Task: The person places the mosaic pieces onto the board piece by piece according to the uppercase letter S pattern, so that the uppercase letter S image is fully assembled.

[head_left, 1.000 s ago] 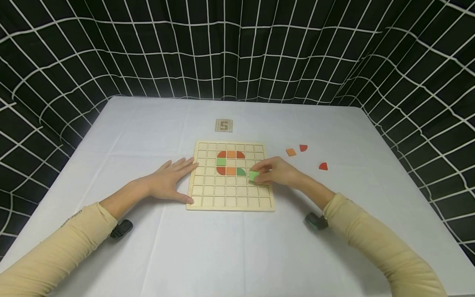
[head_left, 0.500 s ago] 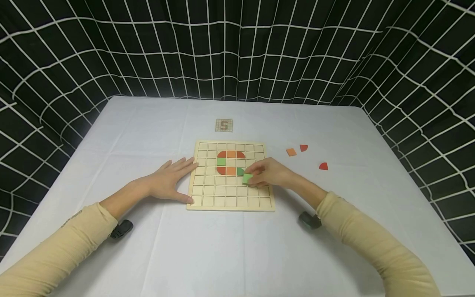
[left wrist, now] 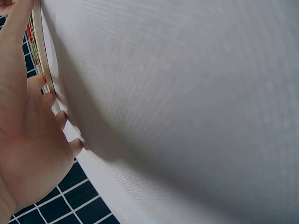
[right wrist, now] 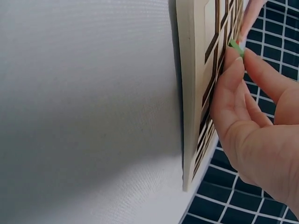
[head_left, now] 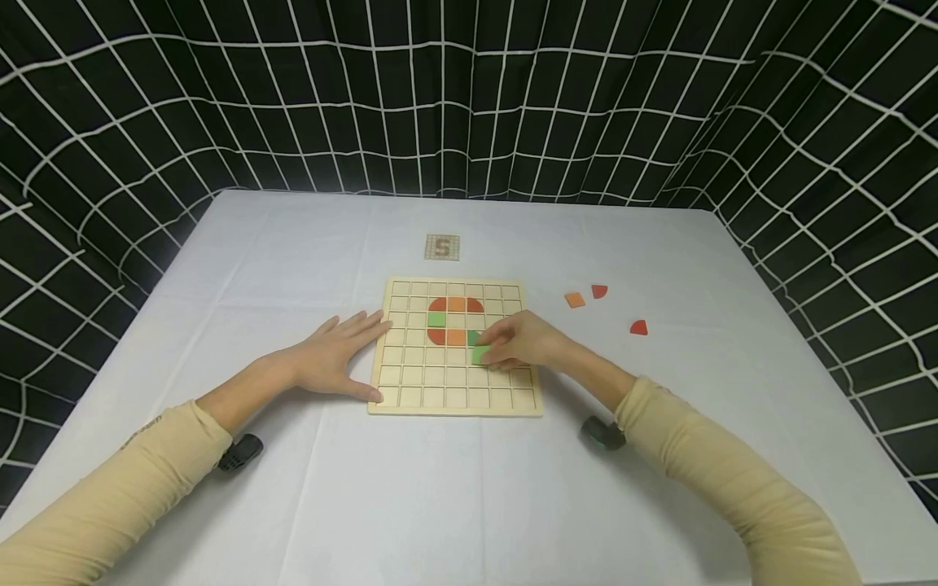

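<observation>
A wooden grid board (head_left: pixel 444 399) lies on the white table, with red, orange and green tiles set in its upper middle cells. My right hand (head_left: pixel 531 340) pinches a light green square tile (head_left: pixel 479 355) between thumb and fingers, just below the dark green quarter-round tile (head_left: pixel 474 337). In the right wrist view the green tile (right wrist: pixel 237 47) shows edge-on at the fingertips, close over the board. My left hand (head_left: pixel 333 358) lies with spread fingers along the board's left edge, fingertips and thumb resting on its rim. The left wrist view shows those fingers (left wrist: pixel 60 119) at the board's side.
Right of the board lie an orange square tile (head_left: pixel 575 300) and two red quarter-round tiles, one farther back (head_left: pixel 599 291) and one nearer (head_left: pixel 639 327). A small card with an S-shaped pattern (head_left: pixel 443 247) lies behind the board. A black curtain with white grid lines (head_left: pixel 469 98) surrounds the table.
My right hand has moved left and slightly toward me with the light green tile, bringing it to the cell below the dark green tile. My left hand has stayed still.
</observation>
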Demonstrator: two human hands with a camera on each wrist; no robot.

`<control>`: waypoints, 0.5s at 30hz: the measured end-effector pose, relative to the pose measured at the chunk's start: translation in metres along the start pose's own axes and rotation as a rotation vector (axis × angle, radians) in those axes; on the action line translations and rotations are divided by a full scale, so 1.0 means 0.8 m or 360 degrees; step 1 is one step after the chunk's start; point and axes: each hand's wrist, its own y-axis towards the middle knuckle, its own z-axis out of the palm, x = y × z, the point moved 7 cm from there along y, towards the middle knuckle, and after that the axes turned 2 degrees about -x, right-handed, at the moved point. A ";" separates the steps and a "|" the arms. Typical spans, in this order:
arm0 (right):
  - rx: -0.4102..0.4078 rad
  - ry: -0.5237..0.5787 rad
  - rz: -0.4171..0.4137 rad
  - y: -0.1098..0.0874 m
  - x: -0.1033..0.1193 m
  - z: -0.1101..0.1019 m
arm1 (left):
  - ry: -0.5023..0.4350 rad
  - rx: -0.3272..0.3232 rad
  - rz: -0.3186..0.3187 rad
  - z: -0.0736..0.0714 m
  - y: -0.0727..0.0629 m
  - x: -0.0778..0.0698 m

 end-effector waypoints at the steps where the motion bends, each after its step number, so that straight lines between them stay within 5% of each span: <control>1: -0.0003 0.0004 -0.0006 0.000 0.000 0.001 | 0.0001 0.0000 0.0001 0.000 0.000 0.000; 15: -0.0072 -0.0013 -0.0006 -0.001 0.002 0.000 | 0.0009 -0.0008 0.0003 0.000 -0.001 0.000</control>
